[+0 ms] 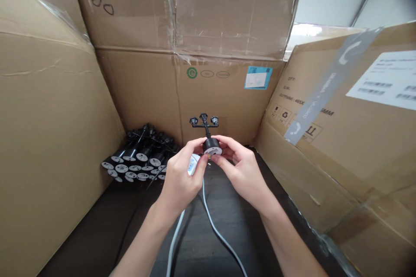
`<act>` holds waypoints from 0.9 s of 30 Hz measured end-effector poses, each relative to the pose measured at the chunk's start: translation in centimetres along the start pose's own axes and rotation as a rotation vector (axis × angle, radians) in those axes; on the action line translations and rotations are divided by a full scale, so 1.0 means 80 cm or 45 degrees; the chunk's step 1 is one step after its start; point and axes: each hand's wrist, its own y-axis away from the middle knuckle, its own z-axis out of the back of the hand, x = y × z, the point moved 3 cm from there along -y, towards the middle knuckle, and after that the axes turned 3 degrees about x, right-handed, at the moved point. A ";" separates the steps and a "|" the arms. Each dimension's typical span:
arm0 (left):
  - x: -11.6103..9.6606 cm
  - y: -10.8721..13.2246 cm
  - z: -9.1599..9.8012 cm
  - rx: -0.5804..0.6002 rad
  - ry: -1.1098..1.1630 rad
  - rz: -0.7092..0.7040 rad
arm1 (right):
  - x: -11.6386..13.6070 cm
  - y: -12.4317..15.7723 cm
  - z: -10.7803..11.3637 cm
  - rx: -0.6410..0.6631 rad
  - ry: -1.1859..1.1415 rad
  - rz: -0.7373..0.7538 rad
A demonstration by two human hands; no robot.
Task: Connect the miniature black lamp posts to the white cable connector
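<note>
Between my two hands is a small black model street lamp (210,143) with three lantern heads and a round base, tilted so the pale underside faces me. My left hand (186,166) grips the base from the left, thumb at its lower edge. From the right, my right hand (242,169) holds the same base, its thumb also at the lower rim. Something small and yellowish shows near the left thumb, too small to make out. Just behind my left hand lies a white power strip (193,164), partly hidden by the fingers.
A pile of similar black lamps (139,156) lies at the left, pale undersides toward me. Light cables (214,223) run across the dark table (208,251) toward me. Cardboard boxes stand at the left (48,117), back (146,82) and right (325,156).
</note>
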 end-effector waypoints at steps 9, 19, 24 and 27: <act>0.003 0.003 0.000 -0.009 0.041 0.037 | 0.004 0.002 -0.001 -0.051 0.136 0.092; 0.014 -0.002 0.005 0.128 0.210 0.158 | 0.011 0.002 0.006 0.167 0.091 0.038; 0.016 -0.001 0.005 0.148 0.298 0.163 | 0.016 0.004 0.005 0.090 0.180 0.075; 0.017 0.000 0.004 0.125 0.287 0.161 | 0.020 0.005 0.004 0.050 0.323 0.175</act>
